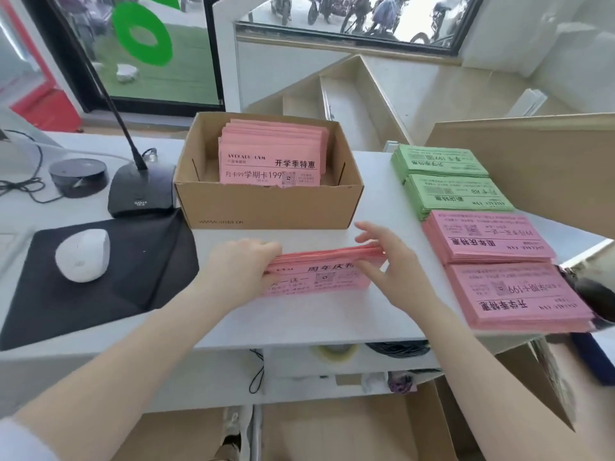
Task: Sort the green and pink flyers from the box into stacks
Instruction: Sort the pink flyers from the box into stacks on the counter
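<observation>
Fingers of the left hand (244, 261) curled over one short end of a pink bundle (319, 274) while the right hand (389, 257) pinched the other, its long axis running left to right on the counter (376, 201). The matching pink stack (486, 236) lay nearer the right hand, across bare counter; the box (266, 202) stood just behind.

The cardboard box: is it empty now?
No, the cardboard box still holds a stack of pink flyers leaning inside it.

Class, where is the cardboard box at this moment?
In the head view, the box sits mid-desk, right of the microphone base, left of the green stacks, behind both hands.
</observation>
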### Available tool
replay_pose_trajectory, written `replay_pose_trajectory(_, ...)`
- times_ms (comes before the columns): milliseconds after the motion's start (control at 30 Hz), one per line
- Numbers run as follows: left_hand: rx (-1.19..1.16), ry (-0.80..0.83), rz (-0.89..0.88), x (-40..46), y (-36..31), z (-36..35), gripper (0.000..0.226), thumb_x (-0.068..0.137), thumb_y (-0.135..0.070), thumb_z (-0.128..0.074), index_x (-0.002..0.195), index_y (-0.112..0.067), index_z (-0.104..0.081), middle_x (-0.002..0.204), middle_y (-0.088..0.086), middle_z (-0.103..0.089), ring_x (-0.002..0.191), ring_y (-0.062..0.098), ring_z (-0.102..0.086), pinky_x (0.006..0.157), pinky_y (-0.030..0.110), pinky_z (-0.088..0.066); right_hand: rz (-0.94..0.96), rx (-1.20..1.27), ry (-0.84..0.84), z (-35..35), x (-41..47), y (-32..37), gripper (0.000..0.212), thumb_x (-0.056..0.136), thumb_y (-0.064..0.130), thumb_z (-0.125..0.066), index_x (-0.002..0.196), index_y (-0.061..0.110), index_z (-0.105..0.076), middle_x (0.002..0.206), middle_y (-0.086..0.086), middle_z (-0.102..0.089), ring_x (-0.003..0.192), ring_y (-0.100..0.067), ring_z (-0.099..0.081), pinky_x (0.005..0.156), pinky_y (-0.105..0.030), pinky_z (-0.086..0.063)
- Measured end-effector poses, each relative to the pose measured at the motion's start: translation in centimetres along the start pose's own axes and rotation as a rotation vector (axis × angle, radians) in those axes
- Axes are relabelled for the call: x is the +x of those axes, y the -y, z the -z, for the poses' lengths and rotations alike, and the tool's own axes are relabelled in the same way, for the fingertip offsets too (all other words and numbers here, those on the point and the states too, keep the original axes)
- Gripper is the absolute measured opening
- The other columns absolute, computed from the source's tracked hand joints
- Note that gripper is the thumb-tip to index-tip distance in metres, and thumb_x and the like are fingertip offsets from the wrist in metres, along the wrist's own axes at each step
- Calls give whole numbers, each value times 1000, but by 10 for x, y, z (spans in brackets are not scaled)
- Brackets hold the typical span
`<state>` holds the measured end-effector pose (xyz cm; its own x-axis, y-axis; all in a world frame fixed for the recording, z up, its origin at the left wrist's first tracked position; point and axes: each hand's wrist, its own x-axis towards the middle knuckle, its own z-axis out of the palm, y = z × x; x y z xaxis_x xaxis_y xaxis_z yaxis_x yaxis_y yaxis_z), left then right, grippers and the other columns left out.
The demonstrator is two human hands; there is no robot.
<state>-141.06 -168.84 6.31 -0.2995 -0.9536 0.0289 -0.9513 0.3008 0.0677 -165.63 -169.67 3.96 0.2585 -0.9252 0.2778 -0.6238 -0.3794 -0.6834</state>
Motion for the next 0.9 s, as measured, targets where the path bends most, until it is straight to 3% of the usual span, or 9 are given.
replay_pose_trajectory(67, -172, -72, 109, -7, 5, 1, 23, 84, -39, -61, 98, -21, -56, 85, -7, -57, 80, 15, -50, 54, 27, -36, 101, -113, 16, -3, 6, -4, 34, 77, 7, -65, 109, 19, -64, 106, 9, -52, 94, -9, -55, 84, -19, -43)
replay_pose_trajectory(133, -480, -190, 246, -17, 12, -2, 20, 76, -34, -72, 91, -24, -61, 78, -12, -60, 73, 9, -56, 63, 28, -47, 73, -40, -58, -5, 6, -10, 26, 76, 9, -65, 100, 19, -66, 102, 10, -55, 95, -8, -55, 85, -21, -44)
replay_pose_trajectory(200, -922, -270, 360, -26, 18, -12, 20, 75, -22, -75, 88, -26, -60, 74, -13, -66, 67, -2, -61, 63, 20, -48, -131, 272, -113, -5, 1, -13, 35, 79, 1, -66, 102, 26, -59, 99, 9, -61, 90, -8, -59, 82, -23, -47)
replay_pose_trajectory(300, -1454, -263, 403, -30, 15, -35, 26, 83, -2, -65, 95, -24, -56, 79, -13, -72, 75, -1, -66, 66, 15, -50, -372, 709, -100, -12, -7, -18, 43, 82, -12, -56, 110, 21, -54, 93, 2, -65, 83, -6, -63, 75, -20, -49)
replay_pose_trajectory(500, -1525, -245, 340, -18, 9, -55, 26, 86, 3, -57, 100, -20, -54, 96, -5, -68, 90, 5, -65, 78, 22, -52, -422, 767, -100, -37, 0, -8, 27, 80, -9, -61, 104, 2, -54, 93, -6, -68, 85, -14, -65, 73, -28, -51)
replay_pose_trajectory(633, -1561, -291, 318, -18, 8, -56, 25, 87, 5, -55, 99, -17, -52, 95, -5, -67, 88, 1, -64, 73, 16, -51, -347, 770, -188, -24, 7, -5, 23, 84, -12, -53, 94, 8, -53, 86, 0, -68, 80, -12, -64, 70, -23, -51)
replay_pose_trajectory(800, -1385, -118, 278, -16, 11, -69, 38, 92, -1, -50, 128, -14, -44, 122, 0, -61, 114, 12, -57, 98, 34, -46, -415, 645, -51, -37, -5, -20, 30, 92, -1, -49, 121, 5, -50, 114, -7, -65, 104, -16, -63, 85, -30, -51)
replay_pose_trajectory(833, -1354, -116, 274, -13, 13, -70, 38, 92, -5, -52, 127, -17, -44, 121, -3, -61, 113, 8, -57, 99, 33, -45, -427, 628, -31, -36, -5, -22, 32, 92, -1, -50, 123, 7, -50, 114, -5, -66, 104, -15, -63, 83, -28, -52)
replay_pose_trajectory(900, -1294, -129, 271, -8, 15, -65, 32, 92, -8, -54, 119, -23, -46, 111, -14, -62, 100, -10, -58, 88, 15, -45, -466, 634, -33, -28, -3, -22, 34, 88, -4, -55, 120, 9, -52, 108, -1, -68, 97, -11, -66, 75, -21, -52)
